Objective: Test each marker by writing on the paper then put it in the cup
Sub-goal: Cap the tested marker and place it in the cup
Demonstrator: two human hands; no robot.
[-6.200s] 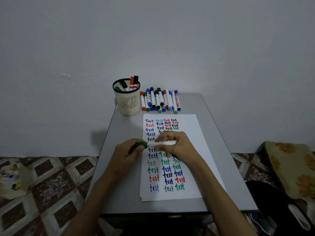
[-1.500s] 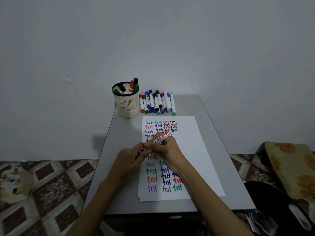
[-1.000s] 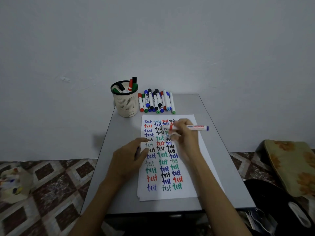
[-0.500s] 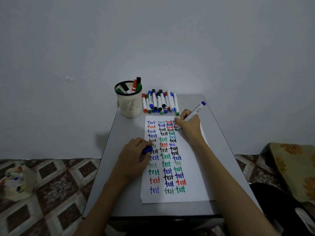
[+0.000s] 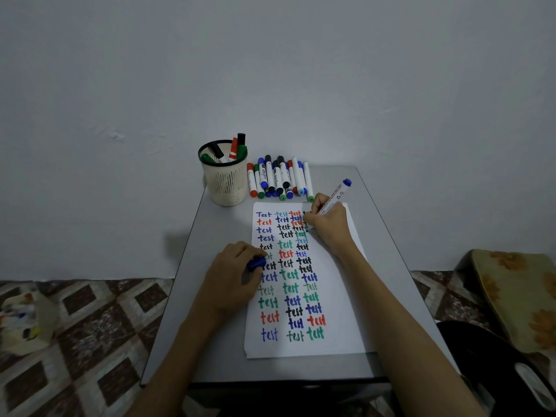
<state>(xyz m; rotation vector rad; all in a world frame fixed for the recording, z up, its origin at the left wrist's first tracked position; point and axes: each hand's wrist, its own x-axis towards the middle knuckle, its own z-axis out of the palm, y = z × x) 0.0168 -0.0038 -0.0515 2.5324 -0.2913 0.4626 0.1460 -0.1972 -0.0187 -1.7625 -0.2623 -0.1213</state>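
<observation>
The right hand grips a blue marker, fingers and thumb curled round the lower part of its white barrel. The barrel slants up and to the right, its blue end furthest from the person. The writing tip is hidden under the fingers, so I cannot tell whether it touches the sheet. This hand rests on the upper right part of the paper, just beside the top of the third column of words.

The left hand pinches a blue cap between thumb and curled fingers. It lies at the left edge of the paper, partly on the sheet and partly on the table.

The paper is a white sheet lying lengthwise on the grey table, filled with three columns of the word "test" in blue, red, black and green. Its right side is bare.

Beyond the far edge of the paper lies a row of markers, side by side and touching, capped in red, green, blue and black. Just left of them stands the cup, a cream mesh holder with a dark rim. It is upright and holds several markers, green, red and black ends showing.

The table stands against a pale wall. A tiled floor shows at the left, and a patterned cushion at the right.
</observation>
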